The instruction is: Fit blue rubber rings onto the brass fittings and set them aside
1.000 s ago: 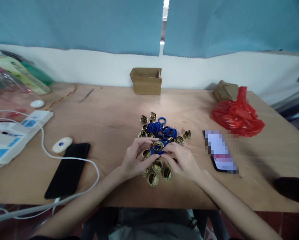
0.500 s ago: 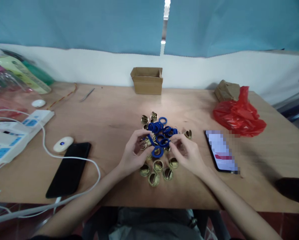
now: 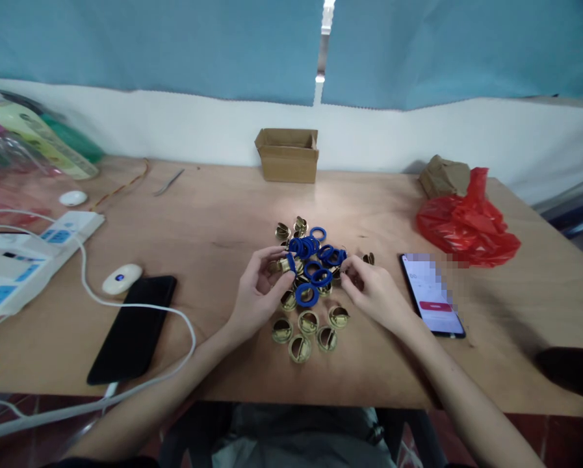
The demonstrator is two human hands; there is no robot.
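Blue rings (image 3: pixel 307 295) lie heaped among several round brass-coloured metal fittings (image 3: pixel 308 322) at the middle of the table. My left hand (image 3: pixel 260 286) is at the pile's left side, pinching one blue ring (image 3: pixel 291 262) on edge between thumb and fingers. At the right side of the pile, my right hand (image 3: pixel 372 289) has its thumb and fingertips closed together. Whatever they hold, if anything, is too small to make out. Several fittings lie nearer the table's front edge, hollow side up, with a bar across each.
An open cardboard box (image 3: pixel 288 162) stands at the back. To the right are a lit phone (image 3: pixel 430 292), a red plastic bag (image 3: pixel 466 227) and a brown paper package (image 3: pixel 444 175). On the left lie a black phone (image 3: pixel 134 331), white cable, power strip (image 3: pixel 77 227) and tweezers (image 3: pixel 168 182).
My right hand has moved slightly right, away from the blue rings in the middle. My left hand keeps its blue ring, now turned more on edge.
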